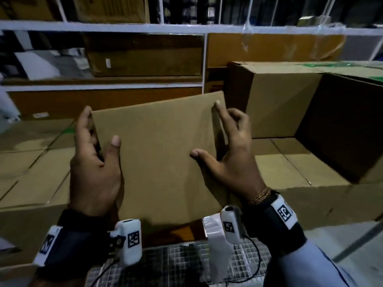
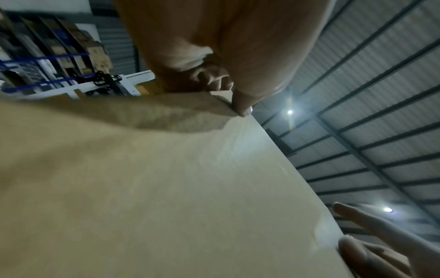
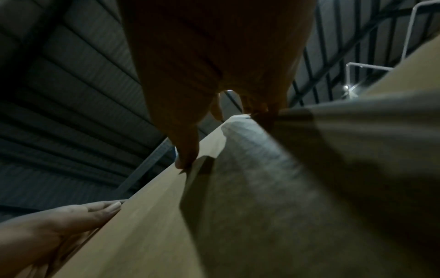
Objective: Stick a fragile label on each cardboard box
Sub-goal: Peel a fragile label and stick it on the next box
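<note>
Behind everything stood the shelving (image 1: pixel 103 27), loaded with cartons from nine to one o'clock, and at two o'clock a big open carton (image 1: pixel 290 104) lay on its side over a floor of closed boxes (image 1: pixel 31 162). At the centre we held the task's cardboard box (image 1: pixel 161 158) up off the wire cart (image 1: pixel 186 264) at six o'clock, its plain face toward us and no label on that face. Our left hand (image 1: pixel 93 168) clasped the nine-o'clock edge, thumb across the front and fingers wrapped behind. Our right hand (image 1: pixel 230 160) took the three-o'clock edge more lightly: thumb laid on the front, fingers (image 1: pixel 219 112) spread wide and half curled, only some against the side. We saw no sheet of fragile labels for certain; a pale strip (image 1: pixel 217 249) at five o'clock was too dim to name. We judged the chief risk to be a slip on the right, since that loose hold could let the box swing down onto the cart.
</note>
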`<state>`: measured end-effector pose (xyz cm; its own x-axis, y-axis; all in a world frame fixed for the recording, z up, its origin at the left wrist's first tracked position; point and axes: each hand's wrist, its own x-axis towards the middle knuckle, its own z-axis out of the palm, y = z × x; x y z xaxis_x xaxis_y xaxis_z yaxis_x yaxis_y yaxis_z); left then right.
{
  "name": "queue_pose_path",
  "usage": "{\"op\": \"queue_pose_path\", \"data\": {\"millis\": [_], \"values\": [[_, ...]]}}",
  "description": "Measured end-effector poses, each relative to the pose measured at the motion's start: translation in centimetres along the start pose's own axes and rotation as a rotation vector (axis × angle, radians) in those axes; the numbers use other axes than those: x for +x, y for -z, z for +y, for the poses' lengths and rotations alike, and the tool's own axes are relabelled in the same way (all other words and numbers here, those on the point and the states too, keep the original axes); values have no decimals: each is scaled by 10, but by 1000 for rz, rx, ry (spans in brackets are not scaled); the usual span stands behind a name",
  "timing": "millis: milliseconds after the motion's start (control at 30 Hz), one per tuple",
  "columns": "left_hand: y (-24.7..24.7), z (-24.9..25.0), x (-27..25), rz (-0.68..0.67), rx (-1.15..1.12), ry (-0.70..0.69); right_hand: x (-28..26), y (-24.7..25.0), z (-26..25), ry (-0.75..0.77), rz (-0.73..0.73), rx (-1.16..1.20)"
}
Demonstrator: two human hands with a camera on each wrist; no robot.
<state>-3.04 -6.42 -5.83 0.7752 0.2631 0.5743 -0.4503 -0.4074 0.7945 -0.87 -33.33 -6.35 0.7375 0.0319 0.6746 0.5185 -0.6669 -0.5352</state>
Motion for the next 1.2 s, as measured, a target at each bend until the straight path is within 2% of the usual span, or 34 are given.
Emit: {"op": "queue_pose_path", "data": {"millis": [200,333,533,633,700,833,900,1000,1100,1200], "values": [[-13,-42,-7,-190,132,222,-18,-38,32,-169,-229,-27],[-22,-82,-8,-310,206,343,-28,-57,59,-215,-354,22],[-35,-104,-2,-389,390,311,-32,-75,87,-204,-367,122],[-40,-97,-5,-472,606,238,-28,-84,94,-217,-362,104],[-47,-91,-14,-586,760,154,-26,-89,99,-233,-406,49],[-62,-90,-48,-923,951,108,-28,-90,117,-242,-457,13],[-65,-98,-55,-916,1037,64,-33,-85,128,-278,-440,118],[-67,-109,-41,-835,1086,2,-51,-80,139,-486,-313,273],[-70,-116,-25,-863,1084,15,-76,-86,165,-658,-165,237],[-69,-120,-19,-856,1068,36,-97,-103,204,-781,-268,38]]}}
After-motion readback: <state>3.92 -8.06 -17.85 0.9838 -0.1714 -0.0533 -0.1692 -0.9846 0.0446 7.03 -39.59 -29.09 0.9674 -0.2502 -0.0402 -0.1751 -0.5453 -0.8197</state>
